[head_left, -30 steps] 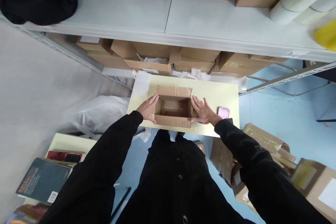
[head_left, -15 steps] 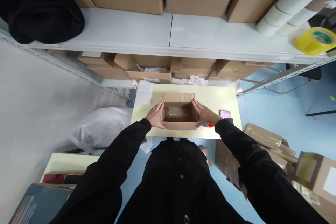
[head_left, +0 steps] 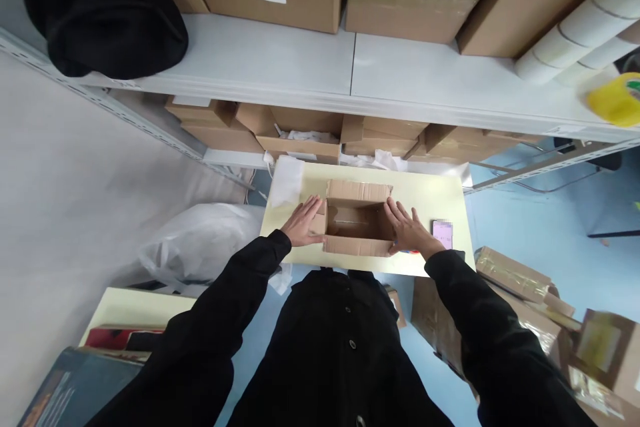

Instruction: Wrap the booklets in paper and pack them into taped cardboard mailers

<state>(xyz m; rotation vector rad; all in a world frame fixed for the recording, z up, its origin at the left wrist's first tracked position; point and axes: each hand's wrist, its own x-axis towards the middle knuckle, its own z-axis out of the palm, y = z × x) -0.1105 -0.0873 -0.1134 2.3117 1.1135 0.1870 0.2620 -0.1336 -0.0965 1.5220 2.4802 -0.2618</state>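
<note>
A small cardboard box (head_left: 357,246) stands on the pale yellow table with its top open and its inside bare. Its far and near flaps are folded outward. My left hand (head_left: 303,221) lies over the box's left flap, fingers stretched and thumb apart, pointing toward the near corner. On the opposite side, my right hand (head_left: 407,227) rests against the right edge with its fingers extended, hiding the flap there. A red and blue round item (head_left: 414,251) is mostly covered by my right hand. Neither hand is closed around anything.
A phone (head_left: 443,233) lies on the table (head_left: 313,257) at the right, and a white sheet (head_left: 287,179) at the left. Behind stands a shelf (head_left: 280,67) with cartons. A plastic bag (head_left: 200,240) is on the left; cartons (head_left: 515,273) are piled on the right floor.
My left hand has shifted outward from the box's left edge, and the left flap now shows folded out beneath it. My right hand stays at the right edge. The whole view has shifted slightly.
</note>
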